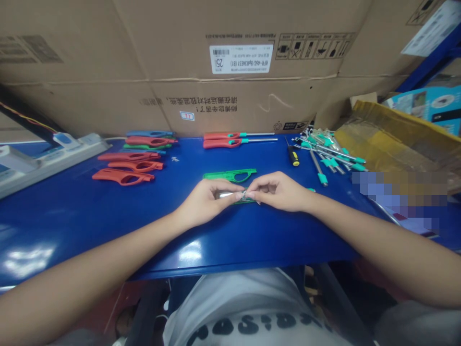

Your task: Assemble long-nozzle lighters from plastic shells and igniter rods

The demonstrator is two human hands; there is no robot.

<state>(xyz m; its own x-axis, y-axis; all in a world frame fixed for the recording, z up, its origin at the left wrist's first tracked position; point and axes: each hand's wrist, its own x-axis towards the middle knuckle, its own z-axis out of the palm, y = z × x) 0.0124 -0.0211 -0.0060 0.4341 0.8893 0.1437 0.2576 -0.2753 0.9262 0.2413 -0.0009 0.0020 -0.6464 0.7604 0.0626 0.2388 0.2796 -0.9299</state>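
The left hand [205, 202] and right hand [279, 192] meet low over the blue metal table [108, 230], with their fingertips almost touching. The left fingers [230, 188] curl around a shiny metal piece [224, 194], and the right fingers [262, 190] pinch together at its far end, where a thin bit of metal shows. The hands hide most of it, so its full shape is hard to tell. It sits just above a green plastic lighter shell [230, 175], and more green plastic [245, 202] shows just under the fingers.

The metal piece looks small, light and smooth, so it may slip from bare fingertips; a firm pinch along its thicker body seems safest. The thin end looks easy to bend. The shell looks light and stiff, but its narrow parts may be fragile.

Farther along the table lie red and blue lighter shells [124, 177] in loose rows, two red long-nosed lighters [239, 140], a yellow-and-black screwdriver [293, 156], and a heap of metal rods with teal ends [329, 154]. A white power strip [54, 161] lies along the left edge, and a large cardboard box [180, 62] stands behind the table.
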